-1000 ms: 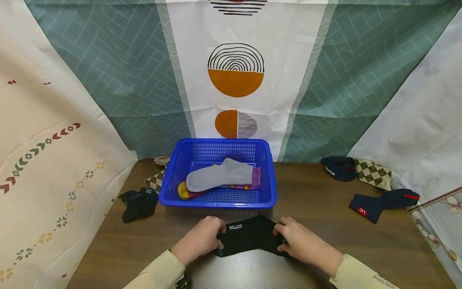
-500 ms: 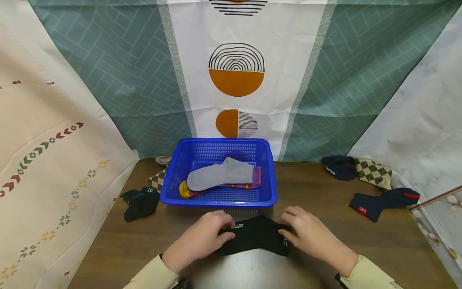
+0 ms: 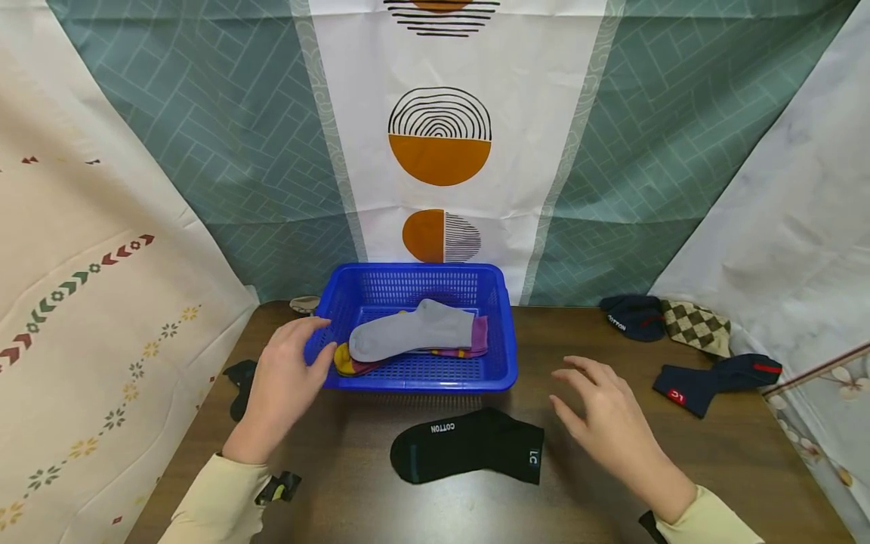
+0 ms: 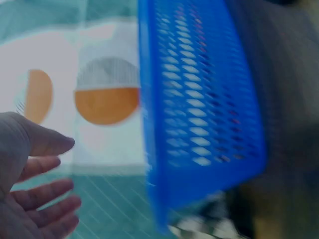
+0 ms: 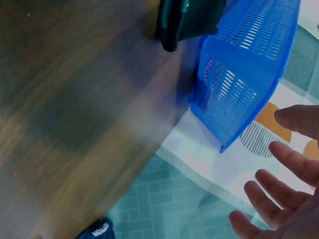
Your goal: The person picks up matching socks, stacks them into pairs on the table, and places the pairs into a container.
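A black sock (image 3: 469,447) marked COTTON and LC lies flat on the table in front of the blue basket (image 3: 408,384). My left hand (image 3: 285,378) hovers at the basket's left front corner, fingers loosely spread and holding nothing. It partly covers another black sock (image 3: 241,387) on the left. To the right of the flat sock, my right hand (image 3: 608,415) is raised above the table with its fingers apart and nothing in them. Inside the basket a grey sock (image 3: 408,330) rests over a purple and yellow sock (image 3: 479,336).
At the table's right lie a navy sock (image 3: 700,387) with an LC label, a dark COTTON sock (image 3: 633,317) and a brown checked sock (image 3: 696,326). A beige sock piece (image 3: 304,304) shows behind the basket's left side. A patterned curtain (image 3: 438,189) hangs along the back.
Both hands have let go of the black sock, which stays flat on the table. The left hand has moved left and up toward the basket's corner; the right has shifted right.
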Motion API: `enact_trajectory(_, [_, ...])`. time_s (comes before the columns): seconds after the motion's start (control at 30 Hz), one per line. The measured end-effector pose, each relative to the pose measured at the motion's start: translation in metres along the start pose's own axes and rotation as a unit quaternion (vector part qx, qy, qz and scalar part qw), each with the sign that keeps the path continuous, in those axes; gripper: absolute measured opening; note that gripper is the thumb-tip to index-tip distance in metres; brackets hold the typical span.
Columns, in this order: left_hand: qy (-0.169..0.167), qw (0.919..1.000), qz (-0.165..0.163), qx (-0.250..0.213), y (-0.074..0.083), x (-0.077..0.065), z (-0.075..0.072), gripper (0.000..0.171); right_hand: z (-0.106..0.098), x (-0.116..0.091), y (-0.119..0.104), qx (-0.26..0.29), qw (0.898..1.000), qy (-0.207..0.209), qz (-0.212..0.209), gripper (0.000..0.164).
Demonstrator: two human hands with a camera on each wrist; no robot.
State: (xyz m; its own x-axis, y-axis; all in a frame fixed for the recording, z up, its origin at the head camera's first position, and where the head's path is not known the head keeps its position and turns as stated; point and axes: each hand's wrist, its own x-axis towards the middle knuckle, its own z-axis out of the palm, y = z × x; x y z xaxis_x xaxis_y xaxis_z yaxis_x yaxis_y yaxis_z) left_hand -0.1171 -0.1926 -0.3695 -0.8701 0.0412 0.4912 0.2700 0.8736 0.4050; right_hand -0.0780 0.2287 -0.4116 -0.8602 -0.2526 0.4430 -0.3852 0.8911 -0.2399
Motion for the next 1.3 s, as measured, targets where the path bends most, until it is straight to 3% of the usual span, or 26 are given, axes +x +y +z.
enact_trajectory(0.17, [0.023,0.9974,-0.066,0.019,-0.034,-0.005,0.007,0.043,0.006,-0.002,0.002,-0.011,0.999,-0.033,0.023,0.045])
enact_trajectory(0.3, [0.019,0.9918,-0.120,0.039,-0.057,-0.008,0.013,0.044,0.011,-0.004,0.003,-0.017,0.997,-0.060,0.040,0.049])
enact_trajectory(0.4, [-0.002,0.9875,-0.142,0.068,-0.076,-0.011,0.022,0.046,0.015,-0.005,0.003,-0.023,0.996,-0.075,0.043,0.050])
enact_trajectory(0.5, [-0.053,0.9795,-0.166,0.101,-0.095,-0.016,0.032,0.055,0.018,-0.004,0.003,-0.027,0.995,-0.086,0.042,0.050])
enact_trajectory(0.57, [-0.110,0.9677,-0.199,0.110,-0.105,-0.019,0.037,0.066,0.019,-0.004,0.003,-0.030,0.994,-0.092,0.044,0.050])
enact_trajectory(0.7, [-0.230,0.9316,-0.260,0.108,-0.117,-0.024,0.045,0.083,0.020,-0.003,0.002,-0.032,0.994,-0.099,0.045,0.049])
enact_trajectory(0.77, [-0.278,0.9140,-0.275,0.108,-0.120,-0.026,0.048,0.088,0.021,-0.003,0.002,-0.032,0.993,-0.102,0.043,0.048])
enact_trajectory(0.83, [-0.308,0.9022,-0.280,0.113,-0.120,-0.029,0.050,0.091,0.021,-0.003,0.001,-0.030,0.993,-0.102,0.041,0.048])
enact_trajectory(0.9, [-0.322,0.8968,-0.279,0.119,-0.118,-0.030,0.049,0.089,0.021,-0.002,0.000,-0.027,0.994,-0.102,0.039,0.046])
enact_trajectory(1.03, [-0.314,0.9042,-0.255,0.138,-0.107,-0.033,0.048,0.077,0.020,-0.002,-0.001,-0.027,0.994,-0.102,0.038,0.043])
enact_trajectory(1.17, [-0.294,0.9193,-0.209,0.159,-0.099,-0.038,0.048,0.063,0.019,0.000,-0.003,-0.021,0.995,-0.099,0.025,0.038])
enact_trajectory(1.3, [-0.256,0.9396,-0.161,0.160,-0.097,-0.040,0.048,0.034,0.016,0.000,-0.007,-0.009,0.996,-0.084,0.004,0.034])
